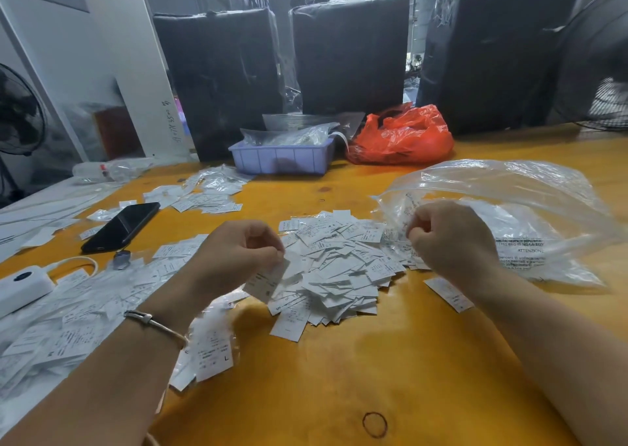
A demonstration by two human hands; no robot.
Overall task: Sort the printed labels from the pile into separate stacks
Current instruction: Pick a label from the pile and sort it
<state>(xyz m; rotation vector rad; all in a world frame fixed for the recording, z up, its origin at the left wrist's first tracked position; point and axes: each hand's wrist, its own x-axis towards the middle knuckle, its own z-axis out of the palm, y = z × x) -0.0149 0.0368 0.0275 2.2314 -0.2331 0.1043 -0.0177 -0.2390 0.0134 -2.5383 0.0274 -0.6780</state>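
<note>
While my left hand (238,255) curls over the near edge of the pile (334,268), its fingertips pinch a label (263,284) that hangs down from them, tilted, just above the table (424,360). My right hand (452,238) is curled too, thumb against forefinger at the pile's far right edge — whether it grips a label there or only the clear bag (509,214) behind it, I cannot tell. The pile lies between my hands, a loose heap of white printed slips, some showing an S. Beneath my left wrist, which wears a bracelet (154,323), a small stack (212,350) rests with an L on its top slip, and left of that forearm a wide spread of labels (78,313) covers the table. One single slip (448,292) lies flat just under my right wrist. Beyond my left hand sits a black phone (122,226), and further left a white charger (22,285) with its cable. More slips (204,195) lie scattered past the phone. Well ahead of both hands stand a lilac tray (282,160) with bags in it and, beside it — to its right — an orange bag (404,136). Close to me, between my forearms, a rubber band (374,424) lies on the bare wood.
</note>
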